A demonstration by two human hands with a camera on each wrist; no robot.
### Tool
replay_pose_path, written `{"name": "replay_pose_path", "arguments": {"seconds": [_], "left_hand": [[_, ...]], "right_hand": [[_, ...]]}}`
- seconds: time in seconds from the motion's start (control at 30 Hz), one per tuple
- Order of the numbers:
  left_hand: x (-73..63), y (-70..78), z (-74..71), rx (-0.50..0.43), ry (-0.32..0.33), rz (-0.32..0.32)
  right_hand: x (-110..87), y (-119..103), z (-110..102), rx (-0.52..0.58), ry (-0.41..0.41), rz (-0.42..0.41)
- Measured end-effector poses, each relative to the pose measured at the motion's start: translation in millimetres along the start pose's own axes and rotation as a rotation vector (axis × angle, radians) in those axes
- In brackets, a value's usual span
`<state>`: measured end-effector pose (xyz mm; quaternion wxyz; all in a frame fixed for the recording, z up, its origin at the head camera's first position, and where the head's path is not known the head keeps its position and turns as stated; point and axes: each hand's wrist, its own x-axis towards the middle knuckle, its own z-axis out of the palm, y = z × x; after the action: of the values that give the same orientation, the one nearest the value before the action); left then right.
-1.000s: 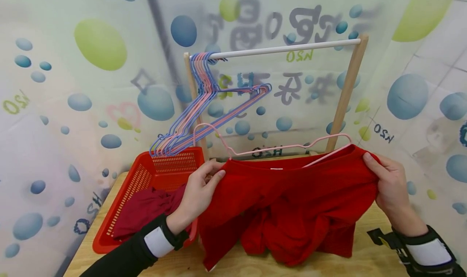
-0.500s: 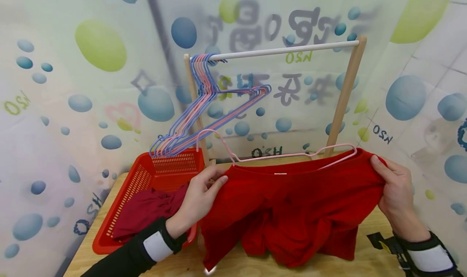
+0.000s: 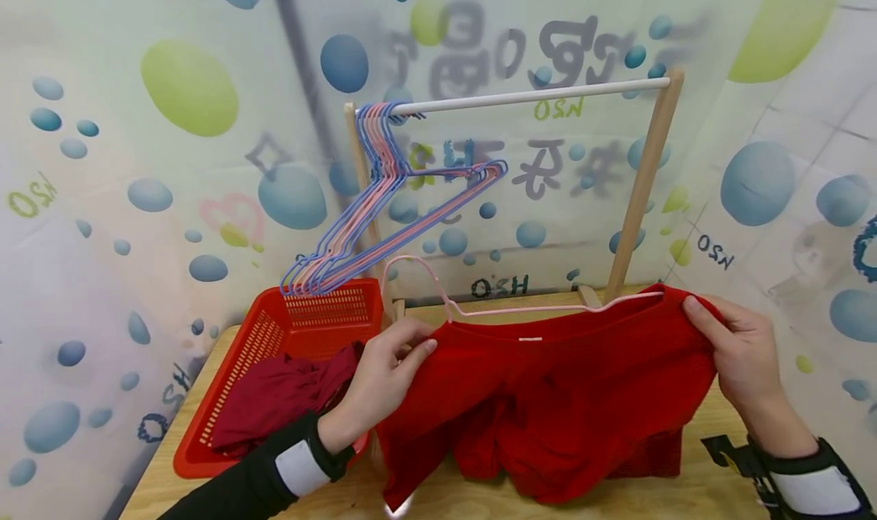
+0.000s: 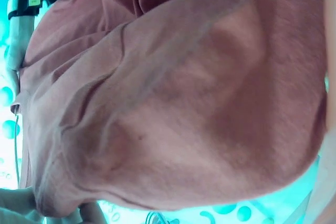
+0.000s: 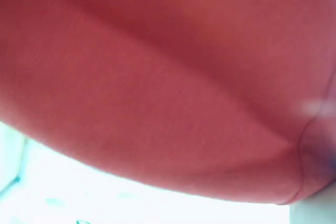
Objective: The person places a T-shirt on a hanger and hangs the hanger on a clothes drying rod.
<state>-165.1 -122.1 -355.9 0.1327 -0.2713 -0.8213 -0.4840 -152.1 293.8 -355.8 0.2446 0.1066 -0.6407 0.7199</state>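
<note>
A red shirt (image 3: 548, 398) is stretched between both hands over the table, its small white neck label facing up. My left hand (image 3: 380, 375) pinches the fabric at the left shoulder between thumb and fingers. At the opposite shoulder, my right hand (image 3: 743, 352) grips the cloth with its thumb on top. A pink hanger (image 3: 527, 309) sits in the neckline, hook pointing left; its lower parts are hidden inside the shirt. Cloth of the shirt (image 4: 173, 124) fills most of the left wrist view. Blurred red fabric (image 5: 157, 93) covers most of the right wrist view.
A wooden rack with a white rod (image 3: 548, 94) stands behind the shirt. Several blue and pink hangers (image 3: 384, 193) hang bunched at its left end. Left on the wooden table (image 3: 154, 459) stands a red basket (image 3: 233, 383) holding dark red cloth (image 3: 288, 402).
The hanger has dropped lower and its hook has shifted right. Its right end, outside the neckline before, is now tucked under the right shoulder fabric. Both hands keep their hold, slightly lower.
</note>
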Motion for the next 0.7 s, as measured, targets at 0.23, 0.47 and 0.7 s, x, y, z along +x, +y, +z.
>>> {"name": "replay_pose_path", "arguments": {"seconds": [0.23,0.47,0.7], "left_hand": [[-1.6,1.3,3.6,-0.011,0.004,-0.009],[-1.6,2.9,5.3,-0.029,0.011,-0.043],[-1.6,4.0,7.5,-0.030,0.023,-0.038]], "right_hand": [[-2.3,-0.7,-0.9,-0.460,-0.003,-0.092],[-2.5,0.6,0.4,-0.720,-0.047,-0.334],[-2.2,4.9,0.4,-0.783,-0.114,-0.363]]}}
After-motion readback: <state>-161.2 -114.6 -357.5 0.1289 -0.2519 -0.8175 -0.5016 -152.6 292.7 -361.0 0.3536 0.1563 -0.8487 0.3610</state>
